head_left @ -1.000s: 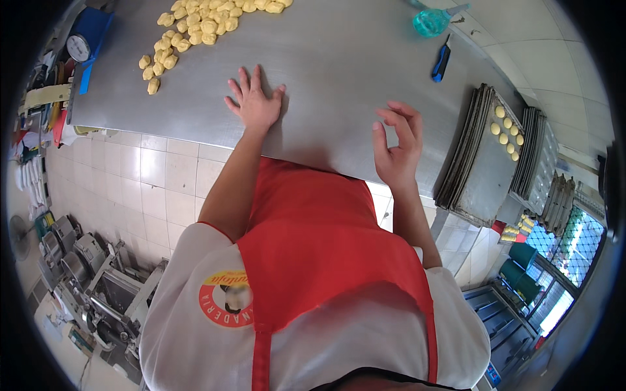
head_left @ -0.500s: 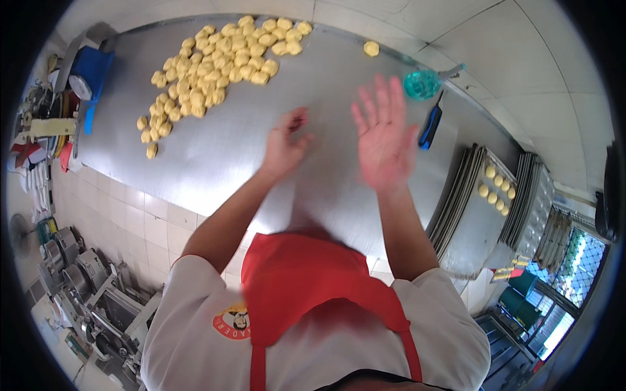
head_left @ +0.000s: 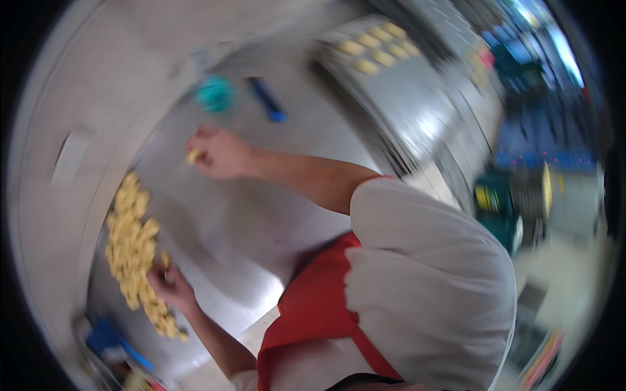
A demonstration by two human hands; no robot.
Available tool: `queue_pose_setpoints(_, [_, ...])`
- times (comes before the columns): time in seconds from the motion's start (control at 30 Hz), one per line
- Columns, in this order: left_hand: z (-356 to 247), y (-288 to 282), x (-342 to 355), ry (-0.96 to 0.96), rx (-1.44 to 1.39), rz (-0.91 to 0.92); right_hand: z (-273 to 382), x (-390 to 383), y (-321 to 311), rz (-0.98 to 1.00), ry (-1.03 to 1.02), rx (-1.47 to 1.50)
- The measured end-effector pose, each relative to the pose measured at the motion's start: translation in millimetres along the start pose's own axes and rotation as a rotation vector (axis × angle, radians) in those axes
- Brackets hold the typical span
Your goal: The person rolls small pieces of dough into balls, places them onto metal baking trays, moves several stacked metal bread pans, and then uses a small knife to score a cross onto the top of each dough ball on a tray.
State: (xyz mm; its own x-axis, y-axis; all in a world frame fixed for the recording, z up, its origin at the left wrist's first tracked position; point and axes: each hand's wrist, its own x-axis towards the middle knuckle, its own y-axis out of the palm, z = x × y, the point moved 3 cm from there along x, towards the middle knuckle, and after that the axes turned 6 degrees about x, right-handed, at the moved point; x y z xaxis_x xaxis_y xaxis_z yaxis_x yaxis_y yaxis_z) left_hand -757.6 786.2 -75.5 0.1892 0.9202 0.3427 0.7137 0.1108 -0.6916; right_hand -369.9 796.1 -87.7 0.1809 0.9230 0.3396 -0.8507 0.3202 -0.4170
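Many small yellow dough balls (head_left: 130, 241) lie heaped along the left side of the steel table (head_left: 228, 221). My left hand (head_left: 173, 289) is at the heap's near edge, fingers closed around a dough ball (head_left: 165, 259). Farther up the table, my right hand (head_left: 225, 154) grips another dough ball (head_left: 194, 156) between thumb and fingers, just above the steel. Motion blurs the whole picture, so the finger details are soft.
A teal bowl (head_left: 215, 94) and a blue-handled tool (head_left: 266, 100) rest beyond my right hand. Stacked metal trays (head_left: 424, 120) stand farther right, the top one bearing several pale dough rounds (head_left: 383, 59). A tiled wall (head_left: 98, 111) borders the table's far side.
My view has swung to the right. Both hands, open and raised over the table before, have moved apart, and each now holds a dough ball.
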Motion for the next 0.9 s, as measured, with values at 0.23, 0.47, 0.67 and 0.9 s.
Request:
queue_pose_setpoints(0.23, [-10.4, 58.0, -189.0, 0.385, 0.426, 0.312, 48.8, -355.3, -88.1, 0.017, 0.324, -0.575])
queue_pose_setpoints(0.47, [-50.0, 158.7, -104.5, 0.737, 0.095, 0.389, 36.4, -305.4, 32.2, 0.097, 0.107, -0.575])
queue_pose_setpoints(0.67, [26.8, 135.1, -47.7, 0.600, 0.133, 0.462, -4.2, -329.1, -67.0, -0.105, 0.240, -0.683])
queue_pose_setpoints(0.9, [-81.0, 158.3, -124.3, 0.832, 0.272, 0.396, 19.9, -305.9, 9.3, 0.008, 0.104, -0.636])
